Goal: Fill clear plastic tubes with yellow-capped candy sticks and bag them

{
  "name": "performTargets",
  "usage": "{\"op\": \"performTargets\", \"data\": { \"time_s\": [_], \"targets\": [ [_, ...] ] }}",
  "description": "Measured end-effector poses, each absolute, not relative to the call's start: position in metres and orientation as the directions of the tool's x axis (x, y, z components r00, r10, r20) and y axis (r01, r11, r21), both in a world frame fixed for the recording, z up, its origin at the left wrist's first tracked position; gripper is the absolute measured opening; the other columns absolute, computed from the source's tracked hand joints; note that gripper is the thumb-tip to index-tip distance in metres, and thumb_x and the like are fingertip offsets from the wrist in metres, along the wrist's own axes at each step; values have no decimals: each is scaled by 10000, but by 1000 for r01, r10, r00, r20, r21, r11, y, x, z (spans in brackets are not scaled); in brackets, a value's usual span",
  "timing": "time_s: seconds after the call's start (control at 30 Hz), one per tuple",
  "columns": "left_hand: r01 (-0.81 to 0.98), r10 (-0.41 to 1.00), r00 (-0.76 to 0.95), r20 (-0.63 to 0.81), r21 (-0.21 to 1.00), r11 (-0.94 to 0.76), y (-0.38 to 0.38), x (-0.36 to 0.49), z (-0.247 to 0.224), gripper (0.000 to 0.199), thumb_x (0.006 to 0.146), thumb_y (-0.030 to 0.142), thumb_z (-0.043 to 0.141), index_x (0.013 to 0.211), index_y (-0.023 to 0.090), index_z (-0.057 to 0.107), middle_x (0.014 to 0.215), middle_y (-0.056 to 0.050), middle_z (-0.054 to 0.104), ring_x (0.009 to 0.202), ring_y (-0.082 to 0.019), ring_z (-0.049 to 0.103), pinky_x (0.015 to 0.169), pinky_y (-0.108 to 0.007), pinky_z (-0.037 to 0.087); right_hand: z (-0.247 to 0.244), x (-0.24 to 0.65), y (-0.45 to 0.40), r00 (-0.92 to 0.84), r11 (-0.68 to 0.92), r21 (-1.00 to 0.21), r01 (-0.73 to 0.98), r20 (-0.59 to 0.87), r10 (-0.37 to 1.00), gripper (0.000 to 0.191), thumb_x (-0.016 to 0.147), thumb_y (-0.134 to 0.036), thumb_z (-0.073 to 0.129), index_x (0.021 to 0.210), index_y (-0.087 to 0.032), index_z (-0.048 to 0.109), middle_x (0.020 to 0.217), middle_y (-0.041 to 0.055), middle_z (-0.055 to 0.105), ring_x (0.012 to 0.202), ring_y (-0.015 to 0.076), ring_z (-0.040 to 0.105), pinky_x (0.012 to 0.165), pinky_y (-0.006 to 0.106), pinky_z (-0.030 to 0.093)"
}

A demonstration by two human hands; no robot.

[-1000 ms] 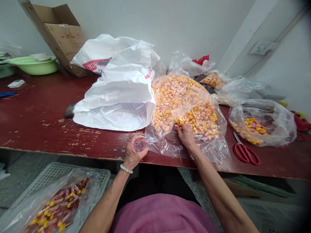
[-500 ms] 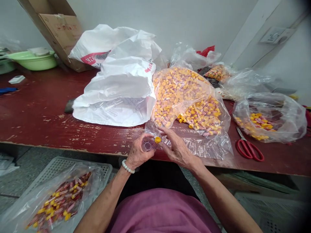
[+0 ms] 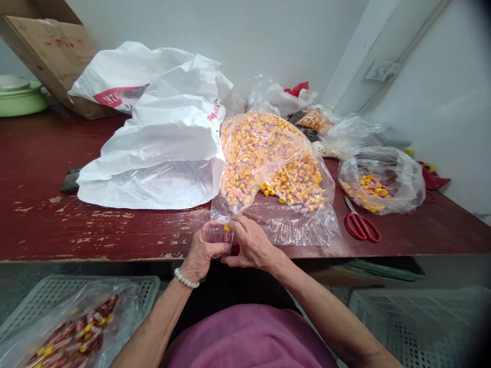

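A small clear plastic vial (image 3: pixel 215 236) is cradled in the left hand (image 3: pixel 201 248), and a small yellow cap (image 3: pixel 227 227) is held at its top by the right hand (image 3: pixel 251 243). Just behind, a clear plastic bag (image 3: pixel 261 158) heaped with yellow-capped pieces lies on a worn dark red table (image 3: pixel 46 225), with red-handled scissors (image 3: pixel 360 227) off to the right

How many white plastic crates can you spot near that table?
2. One plastic crate sits at lower left under a clear bag of red and yellow pieces; another plastic crate sits at lower right, below the table. More may be hidden underneath.
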State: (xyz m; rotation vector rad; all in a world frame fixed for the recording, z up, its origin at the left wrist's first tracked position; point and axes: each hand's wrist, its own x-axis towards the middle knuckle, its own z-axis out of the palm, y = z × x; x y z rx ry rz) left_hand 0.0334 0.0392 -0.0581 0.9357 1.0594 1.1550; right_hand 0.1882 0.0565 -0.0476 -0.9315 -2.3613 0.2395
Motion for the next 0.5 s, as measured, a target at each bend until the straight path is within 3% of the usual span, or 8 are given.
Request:
{"op": "performTargets", "data": {
  "time_s": [0.13, 0.3, 0.43, 0.5],
  "targets": [
    [-297, 981, 21, -193, 936, 190, 41, 33, -57, 467, 520, 94, 750, 943, 159, 562, 735, 12, 654, 617, -123, 588, 531, -216, 468, -39, 212, 69, -580, 705, -501, 501, 410, 704, 767, 627, -590, 707, 1212, -173, 438, 1148, 124, 540, 1042, 244, 526, 876, 393, 458],
    [-313, 986, 38, -161, 935, 165, 43, 32, -53, 481, 533, 109, 754, 957, 172, 537, 692, 15, 645, 524, -121, 565, 428, -204, 418, -35, 247, 93, -248, 442, -644, 625, 372, 894, 479, 824, -545, 526, 1138, -183, 517, 1045, 105, 563, 869, 204, 576, 768, 401, 492],
    [-326, 982, 49, -183, 926, 189, 43, 36, -51, 491, 529, 84, 741, 972, 174, 547, 719, 8, 656, 572, -129, 585, 484, -224, 463, -31, 228, 79, -519, 658, -537, 528, 409, 750, 900, 654, -618, 669, 1370, -211, 307, 1287, 150, 458, 1123, 282, 482, 919, 469, 423],
    [-341, 979, 55, -196, 918, 203, 42, 37, -50, 474, 529, 65, 727, 961, 169, 561, 737, 4, 659, 618, -137, 599, 533, -235, 483, -32, 210, 68, -625, 738, -458, 496, 401, 670, 993, 583, -617, 720, 1375, -191, 299, 1273, 161, 479, 1155, 303, 456, 953, 483, 391]
  ]
}}
